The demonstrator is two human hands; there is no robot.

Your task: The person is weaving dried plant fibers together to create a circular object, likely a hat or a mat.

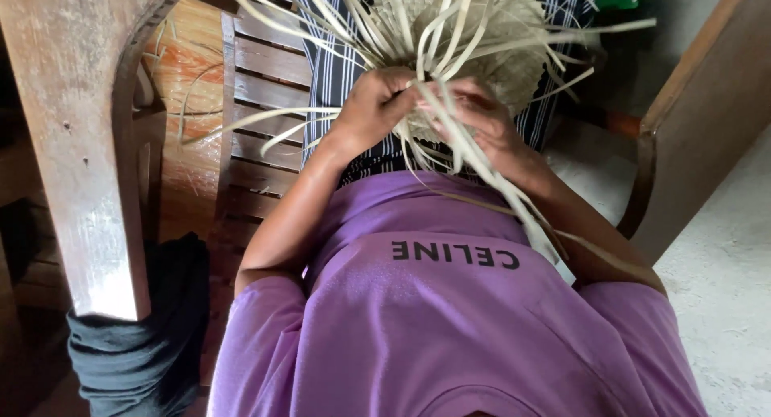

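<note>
Your purple shirt (450,320) fills the foreground; beyond it the woven palm mat (474,39) rests on your lap. Your left hand (371,104) and right hand (482,120) each pinch loose strips (490,176) at the mat's near edge. The strips look light, springy and easily creased; hold them close to the weave.

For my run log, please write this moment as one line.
left hand: grips pale strips | right hand: grips strips | woven mat: on lap, loose ends

Your left hand (371,105) and right hand (482,120) sit side by side on the near edge of the woven piece (490,43), which rests on your lap. Loose strips (498,184) trail back over your right forearm. Slatted bench (261,104) under you, wooden armrest (76,136) off to your left, dark cloth (136,337) below it.
</note>
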